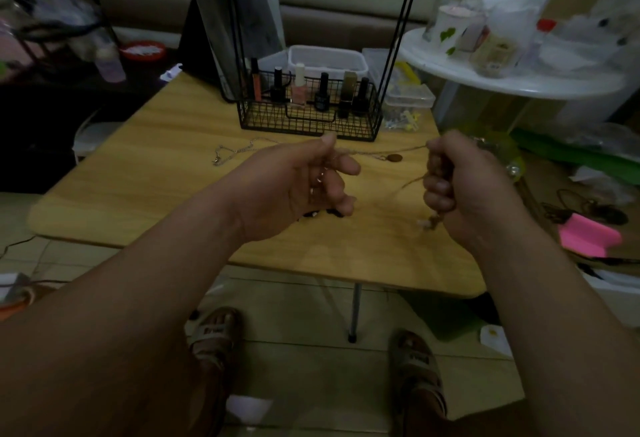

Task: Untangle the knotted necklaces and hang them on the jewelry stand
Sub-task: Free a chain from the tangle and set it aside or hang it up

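A thin chain necklace (381,151) stretches taut above the wooden table (166,173) between my two hands. My left hand (304,180) pinches one end of it between thumb and forefinger. My right hand (460,183) is curled into a fist around the other end, and a loose strand with a small pale bead hangs below it. A brown oval pendant (394,158) hangs from the stretched chain. A second silver chain (235,152) lies on the table to the left. The black wire jewelry stand (308,117) rises behind the hands, with its two upright rods running out of the top of the view.
The stand's wire basket holds several nail polish bottles (323,91). Clear plastic boxes (408,97) sit behind and to its right. A white round table (512,72) crowded with containers stands at the right. A pink object (588,235) lies on the cluttered floor at the right.
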Demonstrator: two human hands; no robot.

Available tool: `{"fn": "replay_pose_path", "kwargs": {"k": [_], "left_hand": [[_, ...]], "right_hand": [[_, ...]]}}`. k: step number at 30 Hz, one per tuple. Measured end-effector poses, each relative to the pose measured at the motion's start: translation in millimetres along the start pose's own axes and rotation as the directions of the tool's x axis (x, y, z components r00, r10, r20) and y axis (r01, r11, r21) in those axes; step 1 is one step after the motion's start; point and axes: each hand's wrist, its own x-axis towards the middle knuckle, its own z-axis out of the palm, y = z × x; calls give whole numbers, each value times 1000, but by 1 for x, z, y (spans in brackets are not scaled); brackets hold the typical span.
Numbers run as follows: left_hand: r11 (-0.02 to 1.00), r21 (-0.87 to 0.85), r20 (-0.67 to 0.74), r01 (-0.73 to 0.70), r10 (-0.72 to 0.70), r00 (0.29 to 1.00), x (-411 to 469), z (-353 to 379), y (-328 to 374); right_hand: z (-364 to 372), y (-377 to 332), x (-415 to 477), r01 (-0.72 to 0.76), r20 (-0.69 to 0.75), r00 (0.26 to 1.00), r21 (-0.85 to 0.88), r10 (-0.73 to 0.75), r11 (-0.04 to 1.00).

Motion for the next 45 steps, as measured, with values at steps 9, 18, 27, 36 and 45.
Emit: {"fn": "replay_pose_path", "kwargs": {"k": [9,18,27,36,45], "left_hand": [[952,305,-118,1,37,992,-7,-13,3],[493,870,-250,33,381,890,-21,-20,-12],[910,412,-141,-54,122,982,0,19,-19],[824,565,-166,-36,156,974,4,6,-2],[949,292,-204,-121,185,961,2,-7,2]], "right_hand": [[7,7,-5,-7,106,993,-353,48,936],[31,11,-11,-16,219,967,-458,131,889],[45,14,-14,45,347,936,-294,62,955],[29,4,-7,110,356,934,-355,25,928],[20,5,-15,278,429,901,-454,-65,846]]}}
